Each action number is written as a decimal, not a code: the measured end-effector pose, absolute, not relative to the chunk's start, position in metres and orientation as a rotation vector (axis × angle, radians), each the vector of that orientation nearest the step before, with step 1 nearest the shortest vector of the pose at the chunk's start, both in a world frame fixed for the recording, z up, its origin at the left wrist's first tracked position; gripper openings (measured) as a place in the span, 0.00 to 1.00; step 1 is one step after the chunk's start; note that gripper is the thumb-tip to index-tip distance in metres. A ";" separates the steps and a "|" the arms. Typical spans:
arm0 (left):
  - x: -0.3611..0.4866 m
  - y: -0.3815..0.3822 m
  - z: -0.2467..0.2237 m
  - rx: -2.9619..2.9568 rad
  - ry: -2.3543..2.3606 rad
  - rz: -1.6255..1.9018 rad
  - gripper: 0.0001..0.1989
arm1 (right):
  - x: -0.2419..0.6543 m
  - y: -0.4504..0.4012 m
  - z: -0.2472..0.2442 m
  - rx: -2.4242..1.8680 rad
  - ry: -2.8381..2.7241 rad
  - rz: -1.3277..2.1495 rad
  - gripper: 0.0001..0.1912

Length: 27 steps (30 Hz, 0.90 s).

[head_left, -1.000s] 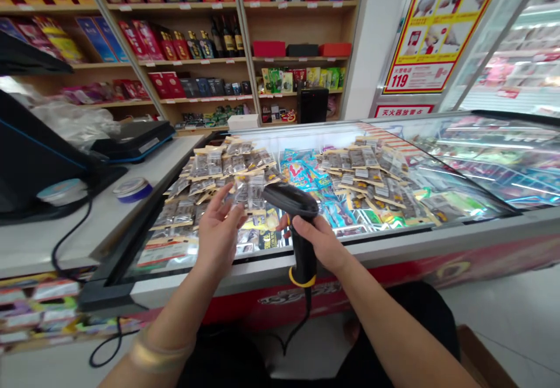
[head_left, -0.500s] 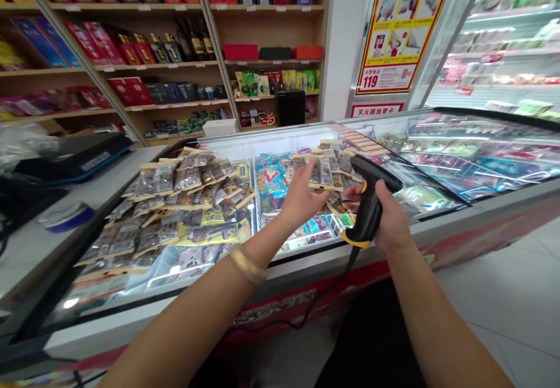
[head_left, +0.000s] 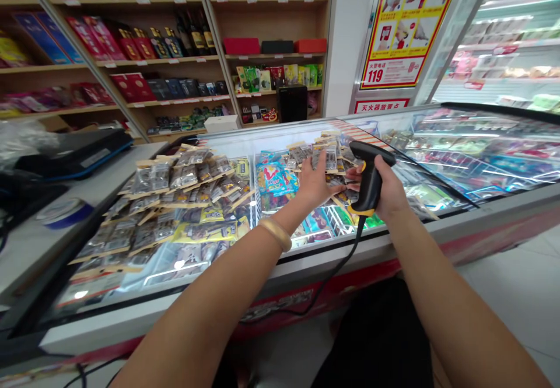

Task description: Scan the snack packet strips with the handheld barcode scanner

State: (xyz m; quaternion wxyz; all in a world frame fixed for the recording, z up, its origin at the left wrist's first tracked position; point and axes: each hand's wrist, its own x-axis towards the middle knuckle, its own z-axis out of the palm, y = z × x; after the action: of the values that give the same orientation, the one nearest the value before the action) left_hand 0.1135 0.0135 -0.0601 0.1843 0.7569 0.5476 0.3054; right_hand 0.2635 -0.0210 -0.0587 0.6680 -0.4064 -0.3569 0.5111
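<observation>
My right hand (head_left: 391, 188) is wrapped round a black-and-yellow barcode scanner (head_left: 370, 185), its cable hanging down over the freezer's front edge. Fingers spread, my left hand (head_left: 315, 185), with a gold bangle at the wrist, reaches onto a pile of small clear packets with tan header strips (head_left: 330, 150); whether the fingertips press on them I cannot tell. This pile lies on the glass top of a chest freezer (head_left: 227, 312). To the left, a larger heap of similar packets (head_left: 160, 177) is spread over the glass.
A counter (head_left: 26, 254) on the left holds a roll of tape (head_left: 65, 212) and a dark flat device (head_left: 87, 151). Behind the freezer stand shelves (head_left: 271, 0) of boxes and bottles. Frozen goods show through the glass. A lit display fridge (head_left: 507, 49) is at the right.
My left hand has moved right and slightly farther over the packets. The scanner in my right hand is raised a little and shifted slightly. The view has tilted a little.
</observation>
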 end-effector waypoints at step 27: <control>-0.235 -0.150 -0.076 1.452 2.670 1.504 0.15 | 0.060 -0.120 -0.081 -0.684 -1.200 1.676 0.24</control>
State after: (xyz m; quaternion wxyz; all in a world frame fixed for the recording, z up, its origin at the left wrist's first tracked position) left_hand -0.2351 -0.1499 -0.0763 -0.1247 0.4249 0.7812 0.4400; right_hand 0.0597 -0.1204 -0.0813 0.4659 -0.2788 -0.4888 0.6829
